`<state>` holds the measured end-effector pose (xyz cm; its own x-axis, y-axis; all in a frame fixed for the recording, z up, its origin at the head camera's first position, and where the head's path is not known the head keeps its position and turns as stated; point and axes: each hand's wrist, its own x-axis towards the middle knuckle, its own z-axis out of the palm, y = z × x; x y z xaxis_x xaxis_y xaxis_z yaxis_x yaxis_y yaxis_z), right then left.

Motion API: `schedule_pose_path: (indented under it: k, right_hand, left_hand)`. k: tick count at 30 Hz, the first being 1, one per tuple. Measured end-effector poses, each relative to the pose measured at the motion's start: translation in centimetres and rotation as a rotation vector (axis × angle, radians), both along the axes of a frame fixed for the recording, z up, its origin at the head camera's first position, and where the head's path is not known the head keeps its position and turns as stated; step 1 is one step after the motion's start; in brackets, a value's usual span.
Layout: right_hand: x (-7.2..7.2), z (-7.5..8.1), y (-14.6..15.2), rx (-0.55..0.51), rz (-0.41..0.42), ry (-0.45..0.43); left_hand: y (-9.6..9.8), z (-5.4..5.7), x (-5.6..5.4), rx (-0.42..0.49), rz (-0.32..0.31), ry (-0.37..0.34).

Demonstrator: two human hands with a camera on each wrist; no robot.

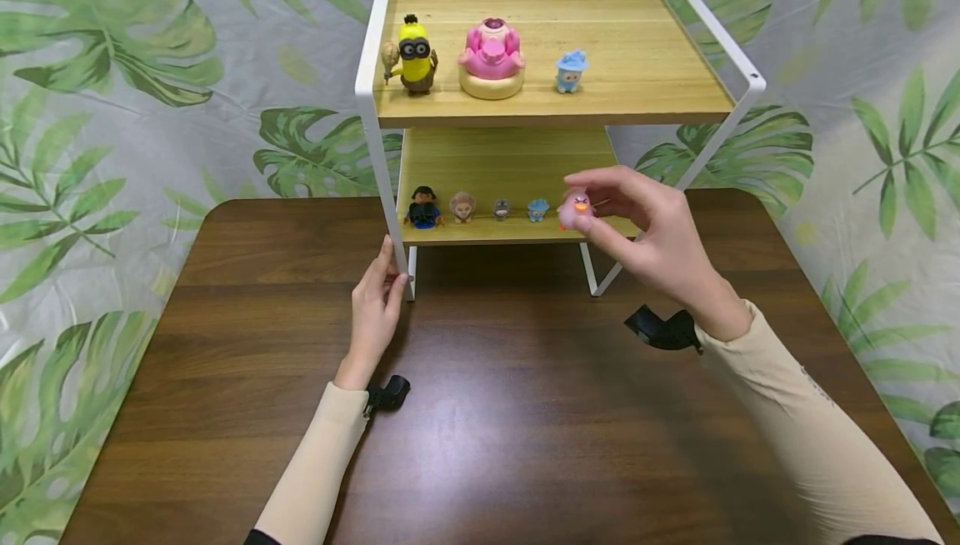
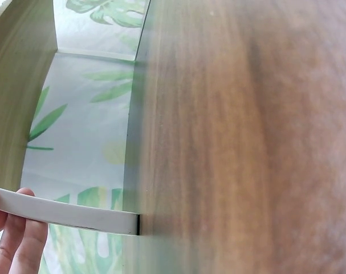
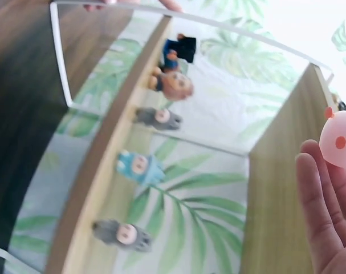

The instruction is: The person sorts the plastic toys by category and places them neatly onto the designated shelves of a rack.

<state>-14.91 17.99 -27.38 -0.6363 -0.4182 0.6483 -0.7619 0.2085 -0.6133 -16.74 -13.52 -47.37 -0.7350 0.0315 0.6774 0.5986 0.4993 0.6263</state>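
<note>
My right hand (image 1: 667, 237) pinches a small pink duck figure (image 1: 574, 210) between thumb and fingertips, in front of the lower shelf's right part. The duck has an orange beak and faces the head camera; its rounded pink underside (image 3: 339, 142) shows in the right wrist view. My left hand (image 1: 375, 303) grips the front left leg (image 1: 392, 203) of a two-tier shelf, low down. In the left wrist view, fingers (image 2: 27, 245) lie behind that white bar (image 2: 76, 217), with the thumb mostly out of frame.
On the upper board (image 1: 637, 37) stand a yellow goggled figure (image 1: 416, 57), a pink bear (image 1: 492, 62) and a blue-hatted figure (image 1: 571, 72). Along the lower board's front edge are several small figures, including a grey one (image 3: 124, 235) behind my right hand. A brown table (image 1: 480, 412) supports the shelf.
</note>
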Motion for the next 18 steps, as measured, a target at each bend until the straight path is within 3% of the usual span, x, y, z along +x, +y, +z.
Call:
schedule_pose_path:
  k: [12,18]
  right_hand:
    - [-0.4,2.7,0.7,-0.089,-0.082,0.065]
    - [-0.9,4.3,0.9,-0.196,-0.066,0.095]
  left_hand:
    - [0.0,0.0,0.0,0.005,-0.002,0.001]
    - [0.0,0.0,0.0,0.005,-0.001,-0.002]
